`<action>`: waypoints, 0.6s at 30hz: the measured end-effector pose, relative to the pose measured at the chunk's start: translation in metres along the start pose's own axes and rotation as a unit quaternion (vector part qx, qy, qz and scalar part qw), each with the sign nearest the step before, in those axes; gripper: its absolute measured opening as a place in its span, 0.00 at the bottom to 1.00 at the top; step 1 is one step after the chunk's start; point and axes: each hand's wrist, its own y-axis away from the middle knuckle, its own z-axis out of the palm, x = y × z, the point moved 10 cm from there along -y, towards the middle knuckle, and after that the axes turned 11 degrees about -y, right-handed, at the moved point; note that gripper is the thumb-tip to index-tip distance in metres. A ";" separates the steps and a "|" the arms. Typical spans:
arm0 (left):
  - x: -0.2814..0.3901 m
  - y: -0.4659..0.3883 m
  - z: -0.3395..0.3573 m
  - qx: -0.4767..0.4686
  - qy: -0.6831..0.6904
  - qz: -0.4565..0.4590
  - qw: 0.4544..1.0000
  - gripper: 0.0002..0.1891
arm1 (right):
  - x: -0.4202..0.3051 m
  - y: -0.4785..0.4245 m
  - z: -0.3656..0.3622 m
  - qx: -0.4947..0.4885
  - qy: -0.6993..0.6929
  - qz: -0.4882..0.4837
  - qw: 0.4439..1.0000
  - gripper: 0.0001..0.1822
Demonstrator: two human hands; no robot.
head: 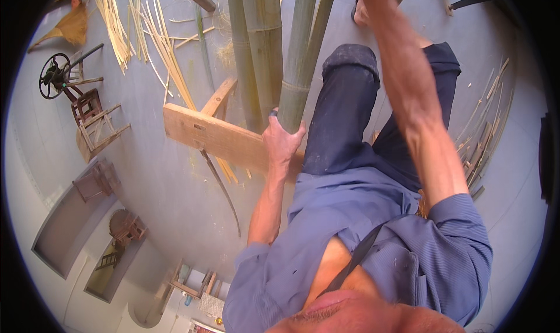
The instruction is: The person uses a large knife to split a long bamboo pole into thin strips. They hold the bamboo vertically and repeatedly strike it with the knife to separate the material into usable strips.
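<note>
My left hand point(283, 141) grips the lower end of a thick green bamboo culm point(295, 86), thumb on one side and fingers on the other, with a dark band on one finger. The hand is beside the edge of a wooden bench point(218, 134), which runs to my thigh. Several more bamboo lengths point(264, 40) stand close against the held one, reaching past the top of the view. My right forearm point(411, 75) stretches over my right leg to the top edge, slightly blurred; my right hand is out of view, so what it holds is hidden.
Pale bamboo strips point(164, 53) lie on the floor at upper left, near a broom point(72, 27). A handwheel point(54, 76) and wooden stools point(98, 129) stand farther left. A thin dark stick point(222, 191) slants below the bench. Split bamboo pieces point(483, 149) lie at right.
</note>
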 end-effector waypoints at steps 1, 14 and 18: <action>0.003 0.002 0.001 -0.007 0.007 0.007 1.000 0.37 | -0.022 0.044 0.011 -0.038 0.140 -0.084 0.986 0.32; 0.012 -0.007 -0.021 -0.008 0.034 -0.017 0.999 0.47 | 0.023 0.118 0.045 -0.139 0.071 -0.075 0.985 0.12; -0.003 0.017 0.001 -0.025 0.028 0.049 0.998 0.46 | -0.001 0.043 -0.001 -0.020 -0.002 0.029 0.999 0.36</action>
